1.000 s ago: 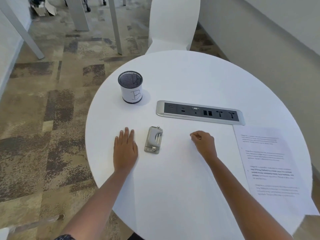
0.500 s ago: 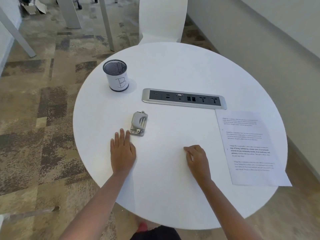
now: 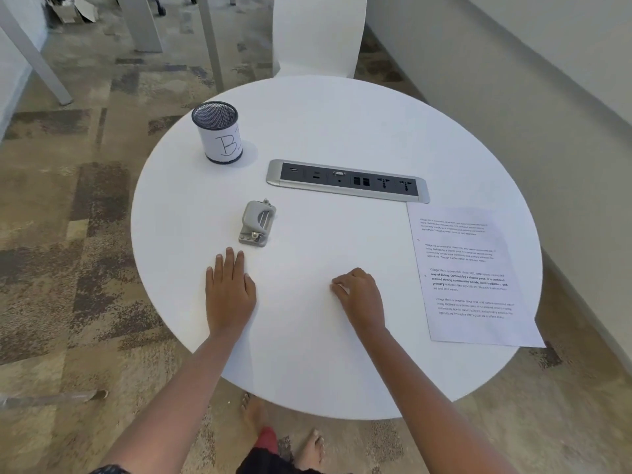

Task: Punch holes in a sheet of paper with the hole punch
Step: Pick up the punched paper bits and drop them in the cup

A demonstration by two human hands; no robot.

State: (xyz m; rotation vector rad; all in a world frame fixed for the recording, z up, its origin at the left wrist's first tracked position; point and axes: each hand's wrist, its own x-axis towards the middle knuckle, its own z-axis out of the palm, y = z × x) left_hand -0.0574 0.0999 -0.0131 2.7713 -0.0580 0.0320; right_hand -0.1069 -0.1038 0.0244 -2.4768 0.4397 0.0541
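Note:
A small grey metal hole punch point(image 3: 257, 224) lies on the round white table point(image 3: 307, 124), left of centre. A printed sheet of paper point(image 3: 468, 275) lies flat at the table's right side, its near corner past the edge. My left hand point(image 3: 229, 291) rests palm down with fingers straight and close together, just below the punch and not touching it. My right hand point(image 3: 359, 295) rests on the table as a loose fist, holding nothing, well left of the paper.
A black mesh pen cup point(image 3: 217, 135) with a white label marked "B" stands at the back left. A silver socket strip point(image 3: 347, 181) is set into the tabletop. A white chair point(image 3: 318, 32) stands behind the table; a wall runs along the right.
Both hands have drawn back toward me from the punch, and the camera has pulled back, showing more of the table and my bare feet. Punch and paper have not moved.

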